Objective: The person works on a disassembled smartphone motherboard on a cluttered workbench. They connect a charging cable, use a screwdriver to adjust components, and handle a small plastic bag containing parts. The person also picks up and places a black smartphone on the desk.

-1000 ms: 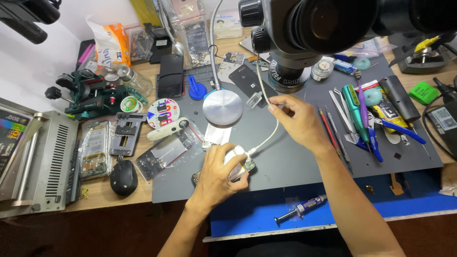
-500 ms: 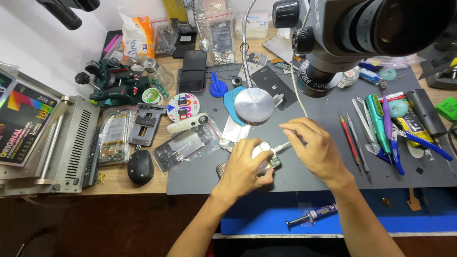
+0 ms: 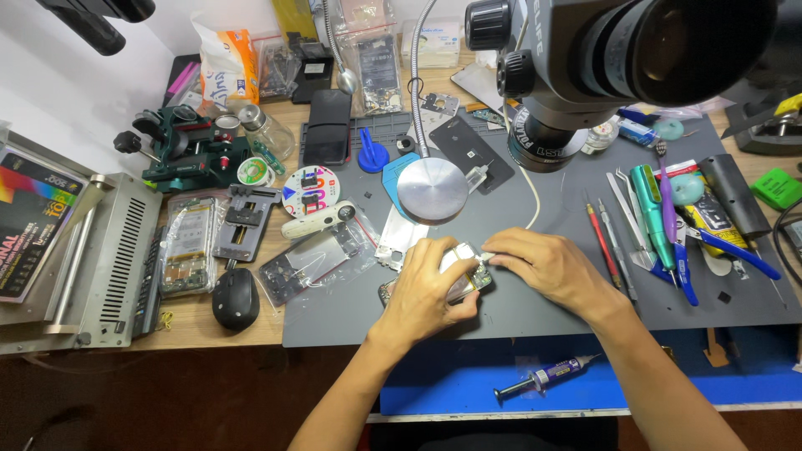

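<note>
Head view shows a small white device (image 3: 462,271) with a bare circuit board at its right edge, lying on the grey mat (image 3: 535,309) of the worktop below the microscope (image 3: 585,67). The left hand (image 3: 430,288) has its grip clamped on the device; the right hand (image 3: 543,267) pinches a white cable end (image 3: 487,258) against it. Half a second ago the right hand held the cable slightly apart from the device.

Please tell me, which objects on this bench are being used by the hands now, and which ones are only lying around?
In use:
left hand
right hand
small device held between both hands
white cable leading to it

Lying about:
black mouse
syringe on the blue ledge
tweezers
green-handled tool
glass jar
round silver disc
</note>
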